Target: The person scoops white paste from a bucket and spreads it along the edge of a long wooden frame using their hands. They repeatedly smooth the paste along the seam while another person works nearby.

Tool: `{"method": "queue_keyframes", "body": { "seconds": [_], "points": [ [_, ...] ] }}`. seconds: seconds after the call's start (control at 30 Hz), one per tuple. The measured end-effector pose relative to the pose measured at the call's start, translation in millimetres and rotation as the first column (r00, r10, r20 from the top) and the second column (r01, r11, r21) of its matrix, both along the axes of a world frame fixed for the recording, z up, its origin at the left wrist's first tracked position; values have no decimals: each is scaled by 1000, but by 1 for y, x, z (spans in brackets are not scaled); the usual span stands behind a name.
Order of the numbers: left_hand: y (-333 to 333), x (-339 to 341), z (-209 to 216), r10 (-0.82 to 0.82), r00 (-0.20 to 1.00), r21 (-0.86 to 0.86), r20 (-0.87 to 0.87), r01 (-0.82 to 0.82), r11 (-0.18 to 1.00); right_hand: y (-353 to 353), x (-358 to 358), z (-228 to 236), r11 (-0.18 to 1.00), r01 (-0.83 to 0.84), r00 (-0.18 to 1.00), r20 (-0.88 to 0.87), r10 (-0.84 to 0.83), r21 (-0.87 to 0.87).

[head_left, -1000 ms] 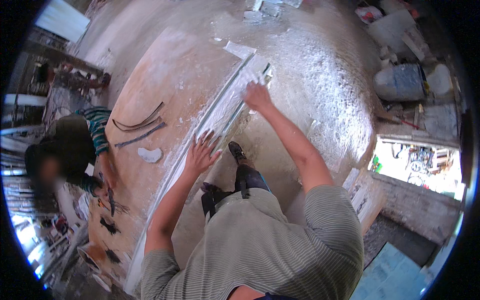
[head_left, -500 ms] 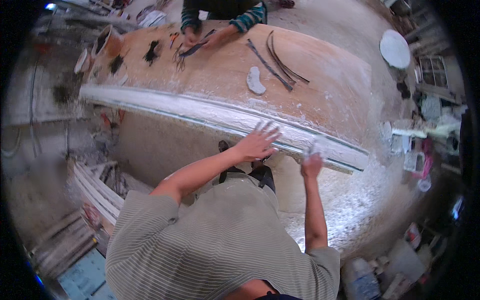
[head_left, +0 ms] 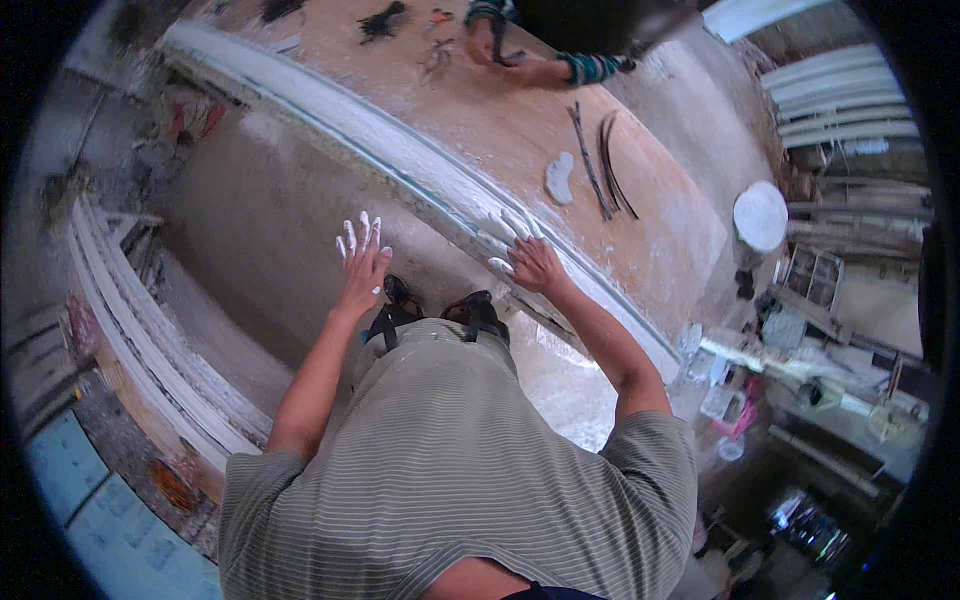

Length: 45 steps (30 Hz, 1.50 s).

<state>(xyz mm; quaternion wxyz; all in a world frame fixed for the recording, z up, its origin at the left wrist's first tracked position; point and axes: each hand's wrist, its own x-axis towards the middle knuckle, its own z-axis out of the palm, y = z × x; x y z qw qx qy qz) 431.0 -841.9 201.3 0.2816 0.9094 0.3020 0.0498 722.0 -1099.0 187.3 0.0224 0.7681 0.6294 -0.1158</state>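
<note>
A long mould [head_left: 330, 110] filled with wet white plaster runs slantwise along the near edge of a wooden table. On or just over its plaster lies my right hand [head_left: 532, 260], fingers stretched out and coated white; whether it presses down I cannot tell. My left hand [head_left: 364, 264] hangs in the air over the floor, short of the mould. Its white-smeared fingers are spread and hold nothing.
Across the wooden table [head_left: 660, 190], a co-worker's hands [head_left: 500, 62] handle a dark strip. Dark strips [head_left: 594, 165] and a white curved piece [head_left: 559, 179] lie on the tabletop. A round white tub [head_left: 760, 217] stands right; long white mouldings [head_left: 150, 340] lie left.
My left hand has come away from the mould and moved left. My right hand has shifted left along the plaster. The whole view has turned, so the mould slants more steeply.
</note>
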Motion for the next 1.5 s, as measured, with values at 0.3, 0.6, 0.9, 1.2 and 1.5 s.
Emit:
{"method": "queue_keyframes", "body": {
  "seconds": [0.3,0.6,0.9,1.2,1.5],
  "points": [
    [62,-93,-5,332,940,-176,-76,-341,924,126,7,-12,980,-192,978,78,195,-45],
    [130,-141,-16,451,891,-284,-57,-448,848,229,-14,6,965,-21,999,-53,8,-262],
    [236,-77,-22,452,892,-470,-11,-403,785,403,-44,3,993,-103,983,-161,92,-61],
    [448,92,-14,543,799,-627,258,-289,724,619,-45,-31,970,-213,962,-151,229,114],
    [655,102,-64,722,646,-700,249,-396,595,820,-61,-36,922,-293,926,-167,339,253]
  ]
}}
